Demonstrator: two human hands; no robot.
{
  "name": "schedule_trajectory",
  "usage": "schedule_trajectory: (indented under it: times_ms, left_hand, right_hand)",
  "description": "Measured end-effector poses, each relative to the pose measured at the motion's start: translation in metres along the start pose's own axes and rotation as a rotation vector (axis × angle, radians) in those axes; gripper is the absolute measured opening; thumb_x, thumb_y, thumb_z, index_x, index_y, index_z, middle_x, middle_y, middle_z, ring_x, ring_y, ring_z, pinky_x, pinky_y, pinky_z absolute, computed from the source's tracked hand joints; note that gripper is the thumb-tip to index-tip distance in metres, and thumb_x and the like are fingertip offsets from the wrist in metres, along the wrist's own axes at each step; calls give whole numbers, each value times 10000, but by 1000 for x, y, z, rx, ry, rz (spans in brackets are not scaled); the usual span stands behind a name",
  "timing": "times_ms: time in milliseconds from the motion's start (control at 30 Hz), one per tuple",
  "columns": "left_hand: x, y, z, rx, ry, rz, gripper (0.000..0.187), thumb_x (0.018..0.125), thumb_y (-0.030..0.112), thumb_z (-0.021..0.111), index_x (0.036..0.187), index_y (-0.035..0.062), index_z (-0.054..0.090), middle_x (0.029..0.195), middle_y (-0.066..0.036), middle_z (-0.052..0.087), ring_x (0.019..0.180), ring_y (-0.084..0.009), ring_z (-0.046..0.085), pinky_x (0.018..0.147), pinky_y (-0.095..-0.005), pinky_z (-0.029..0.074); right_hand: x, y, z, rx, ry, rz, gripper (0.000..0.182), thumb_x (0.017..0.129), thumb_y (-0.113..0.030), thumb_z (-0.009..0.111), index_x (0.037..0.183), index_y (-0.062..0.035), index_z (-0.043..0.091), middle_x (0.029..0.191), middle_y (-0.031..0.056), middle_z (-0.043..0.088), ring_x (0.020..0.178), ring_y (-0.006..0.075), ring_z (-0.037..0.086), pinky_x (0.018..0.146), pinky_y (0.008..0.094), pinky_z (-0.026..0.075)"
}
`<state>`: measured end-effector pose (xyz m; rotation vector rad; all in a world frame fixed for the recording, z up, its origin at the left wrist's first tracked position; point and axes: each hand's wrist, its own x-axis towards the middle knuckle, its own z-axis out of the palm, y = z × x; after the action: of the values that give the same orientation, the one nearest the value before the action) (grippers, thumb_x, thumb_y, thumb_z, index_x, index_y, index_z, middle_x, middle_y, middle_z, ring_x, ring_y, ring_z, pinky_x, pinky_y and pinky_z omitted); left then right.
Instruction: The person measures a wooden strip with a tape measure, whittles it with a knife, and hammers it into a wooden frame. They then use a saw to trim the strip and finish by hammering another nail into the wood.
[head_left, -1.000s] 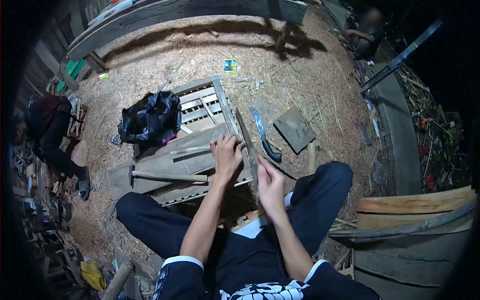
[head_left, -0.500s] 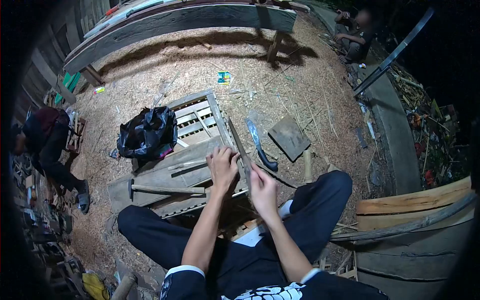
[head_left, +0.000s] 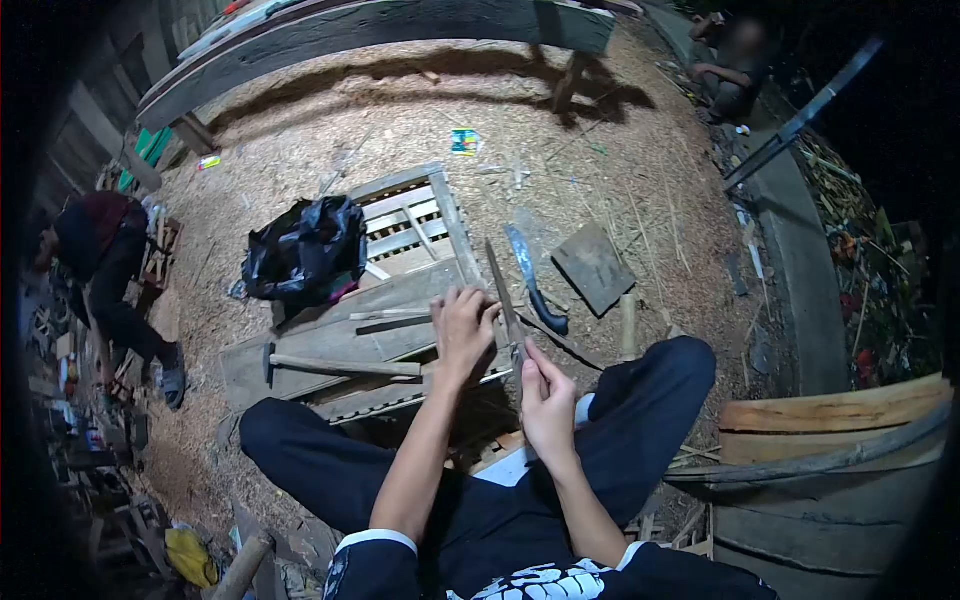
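Note:
My right hand (head_left: 548,405) is closed around the lower end of a long, narrow knife (head_left: 502,290), its pointed blade angled up and away from me. Beside the blade, my left hand (head_left: 463,335) has its fingers bent over the edge of a wooden board (head_left: 300,350); anything under the fingertips is hidden. A hammer (head_left: 345,366) lies on the boards left of my left wrist. Thin wood strips (head_left: 390,322) rest near my left fingers. Past my right hand, a machete (head_left: 523,262) with a dark curved handle lies on the ground.
A black plastic bag (head_left: 308,245) sits by a slatted wooden frame (head_left: 450,205). A square wooden block (head_left: 593,268) and a bamboo piece (head_left: 629,325) lie ahead right. One person (head_left: 110,260) bends at left; another (head_left: 725,75) sits far right. A long bench (head_left: 390,50) crosses the back.
My right hand and the knife have drawn slightly back towards me, further from the left hand. The left hand stays about where it was on the board. The view has shifted a little.

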<state>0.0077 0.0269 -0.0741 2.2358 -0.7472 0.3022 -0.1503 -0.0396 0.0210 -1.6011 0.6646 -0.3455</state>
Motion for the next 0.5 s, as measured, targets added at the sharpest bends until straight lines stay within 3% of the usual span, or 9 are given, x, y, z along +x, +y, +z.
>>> schedule_trajectory:
  times_ms: [33,67,100,167,267,333,367,433,500]
  left_hand:
    - [2,-1,1,-5,22,26,131,893,251,770,913,129,726,994,-11,685,1023,-232,606,912,-430,347]
    - [-1,0,-1,-2,23,27,131,893,251,770,913,129,726,994,-11,685,1023,-232,606,912,-430,347]
    - [-1,2,-3,-3,3,16,141,899,255,764,920,121,725,993,-24,683,1025,-244,605,914,-433,352]
    - [1,0,-4,0,-16,2,152,906,259,759,926,112,724,992,-36,681,1028,-256,604,915,-436,358]
    - [1,3,-8,-44,8,16,179,911,256,757,932,82,722,1003,-82,678,1033,-314,599,920,-453,386]
    - [-3,3,-5,-46,39,18,165,902,245,770,930,86,737,992,-77,681,1023,-306,603,922,-444,385]
    - [-3,0,-5,-42,68,19,152,893,234,783,928,89,752,981,-72,684,1014,-297,607,924,-435,385]
    - [-4,0,-5,-35,69,12,161,889,240,790,916,84,756,983,-79,682,1017,-301,603,927,-434,385]
    - [-6,4,-5,-21,73,14,168,883,247,796,922,87,763,987,-79,682,1021,-301,599,928,-434,383]
  right_hand:
    - [1,1,4,-6,44,-17,429,1104,-174,554,1429,102,593,1299,206,726,1100,157,690,943,294,534]
    - [4,12,8,19,91,-122,419,1102,-159,554,1437,90,597,1197,143,751,916,95,646,814,278,530]
    - [6,16,7,22,91,-131,419,1102,-159,554,1437,90,597,1197,143,751,916,95,646,814,278,530]
    - [2,25,1,35,72,-66,385,1117,-186,561,1454,-14,630,718,-60,590,490,7,439,435,224,330]
    - [1,43,1,61,70,-85,390,1116,-191,562,1467,-30,621,670,-77,533,468,11,416,422,225,312]
    - [2,43,-1,46,60,-114,396,1116,-199,567,1472,-33,614,659,-86,513,463,10,396,420,226,303]
    - [2,42,-1,52,60,-116,396,1116,-199,567,1472,-33,614,659,-86,513,463,10,396,420,226,303]
    - [-3,22,-4,105,45,7,409,1096,-152,570,1418,98,608,1312,185,718,1152,150,665,980,292,524]
    - [-5,14,-10,83,39,73,408,1099,-154,567,1419,95,610,1314,172,718,1138,137,661,975,283,522]
